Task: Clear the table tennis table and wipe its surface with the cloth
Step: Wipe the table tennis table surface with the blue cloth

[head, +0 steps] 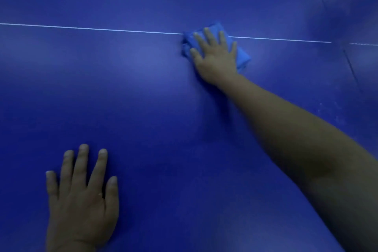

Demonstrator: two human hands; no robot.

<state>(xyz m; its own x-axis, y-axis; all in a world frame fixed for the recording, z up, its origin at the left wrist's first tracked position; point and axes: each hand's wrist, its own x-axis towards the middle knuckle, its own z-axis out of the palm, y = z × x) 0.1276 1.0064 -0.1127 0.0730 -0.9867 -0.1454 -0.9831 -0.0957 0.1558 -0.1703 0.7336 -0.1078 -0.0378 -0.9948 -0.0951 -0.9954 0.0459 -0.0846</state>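
From the head view, the dark blue table tennis table top (143, 92) fills nearly the whole frame. A thin white painted line (92, 28) crosses it from left to right in the upper part, and a dark seam (347, 59) runs diagonally near the right edge, breaking that line. Faint pale smudges (335, 112) mark the surface to the right of the outstretched forearm.

The crumpled light blue cloth (243, 57) lies on the white line, right of centre. The right hand (214, 59) rests flat on it, fingers straight and spread, pressing it to the surface. The left hand (81, 200) lies palm down on bare table at lower left, fingers spread, well apart from the cloth.

Wide bare surface stretches between the two hands and left of the cloth; no outer table edge is visible.
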